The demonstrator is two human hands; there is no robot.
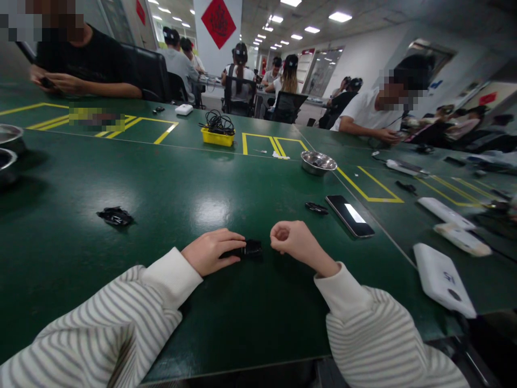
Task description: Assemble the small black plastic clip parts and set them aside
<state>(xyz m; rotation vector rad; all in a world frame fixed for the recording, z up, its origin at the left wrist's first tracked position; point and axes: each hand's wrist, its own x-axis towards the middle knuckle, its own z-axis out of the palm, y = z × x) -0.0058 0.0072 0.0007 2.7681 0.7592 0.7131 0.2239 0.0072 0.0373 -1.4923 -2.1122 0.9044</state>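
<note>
On the green table, my left hand (216, 250) rests with its fingers closed over a small black plastic-wrapped piece (253, 248). The free end of that piece sticks out to the right, and its rest is hidden under the fingers. Just to its right, a short gap away, my right hand (297, 242) is curled with thumb and fingers together; what it may pinch cannot be made out. A crumpled black plastic wrapper (116, 216) lies to the left. Beyond my right hand is a smaller black wrapper (316, 208), beside a phone (350, 216) with a lit screen.
Farther back stand a yellow bin (218, 138) of black cables and a steel bowl (319, 162). Two more bowls (10, 137) sit at the left edge. White power banks (442, 280) with cables lie at right. Other people sit around the tables.
</note>
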